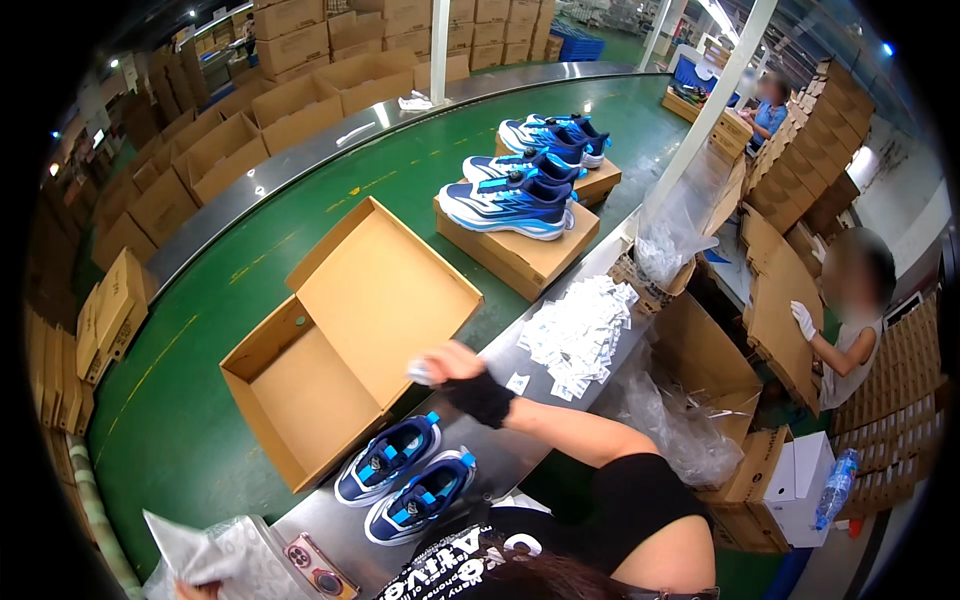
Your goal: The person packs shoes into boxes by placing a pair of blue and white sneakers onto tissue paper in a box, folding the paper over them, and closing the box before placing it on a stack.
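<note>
The left hand has its fingers gripping white paper; the right hand is blurred (whether its fingers hold anything, I cannot tell). The nearby shoes sit on the worktop outside the open box, so boxing them seems undone. Farther off, other shoes stand on closed boxes.

Your open box: matt cardboard. Your white sheet: papery, matt. Your wristband: matt black cloth. Ledge: smooth, shiny metal.
</note>
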The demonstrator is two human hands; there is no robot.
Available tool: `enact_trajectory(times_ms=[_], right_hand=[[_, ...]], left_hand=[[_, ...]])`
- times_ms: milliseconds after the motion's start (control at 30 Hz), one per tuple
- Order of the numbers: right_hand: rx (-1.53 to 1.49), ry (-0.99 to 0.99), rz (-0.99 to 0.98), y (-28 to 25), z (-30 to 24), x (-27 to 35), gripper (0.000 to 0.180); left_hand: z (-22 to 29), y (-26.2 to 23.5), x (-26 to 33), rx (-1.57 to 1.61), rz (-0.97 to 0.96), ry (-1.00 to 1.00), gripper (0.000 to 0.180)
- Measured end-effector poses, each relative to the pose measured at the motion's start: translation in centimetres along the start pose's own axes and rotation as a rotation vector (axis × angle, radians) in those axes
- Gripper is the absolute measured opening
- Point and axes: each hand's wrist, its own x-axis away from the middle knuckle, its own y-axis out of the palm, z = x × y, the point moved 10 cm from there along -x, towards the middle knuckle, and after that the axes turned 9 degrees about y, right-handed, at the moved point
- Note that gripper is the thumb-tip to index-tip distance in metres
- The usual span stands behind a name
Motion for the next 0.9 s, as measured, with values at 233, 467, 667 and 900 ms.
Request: enact_trajectory(times_ms=[233,467,667,900], right_hand=[[-0.632,0.011,-0.76,13.3,-15.2,-1.3,0.085],[-0.418,0.507,-0.036,9.2,0.4,-10.8,0.053],[-0.36,0.387,0.703,-6.4,12.6,-15.3,0.049],[0.186,0.357,0.979,-22.4,23.4,-9.9,0.038]], left_hand=[[15.1,26.7,8.7,0.544,-0.512,0.104,0.024],[21.3,34.0,11.5,-0.076,-0.656,0.751,0.04],[7.8,32.8,11.4,-0.909,-0.835,0.813,0.05],[0.8,27.1,3.0,-1.109,-0.402,0.495,0.081]])
